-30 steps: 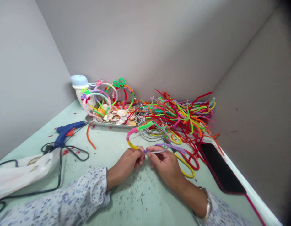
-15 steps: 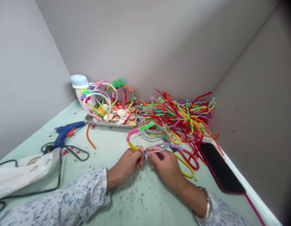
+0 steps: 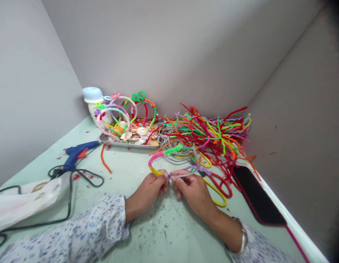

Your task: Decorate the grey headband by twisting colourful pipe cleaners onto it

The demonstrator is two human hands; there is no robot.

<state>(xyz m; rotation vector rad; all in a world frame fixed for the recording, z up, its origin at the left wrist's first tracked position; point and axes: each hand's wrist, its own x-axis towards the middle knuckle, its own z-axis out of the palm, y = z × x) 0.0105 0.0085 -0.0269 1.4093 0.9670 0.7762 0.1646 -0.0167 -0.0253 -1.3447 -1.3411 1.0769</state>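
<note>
Left hand (image 3: 149, 191) and right hand (image 3: 195, 193) both pinch this fuzzy multicolor hoop (image 3: 156, 156). Blue glue gun (image 3: 71, 160) lies off left, messy pipe cleaner pile (image 3: 210, 131) back right.

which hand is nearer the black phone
Right. The right hand is left of the phone, across a gap; the left hand is farther left, beyond the right.

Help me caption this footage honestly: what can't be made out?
In the head view:
- Part of the colourful band: hidden by the fingers pinching it.
- The tray's right end: mostly covered by grey wires and pipe cleaners.
- The white bag's left side: cut off by the left edge.
- The pinkish cord's far end: below the bottom edge.
</note>
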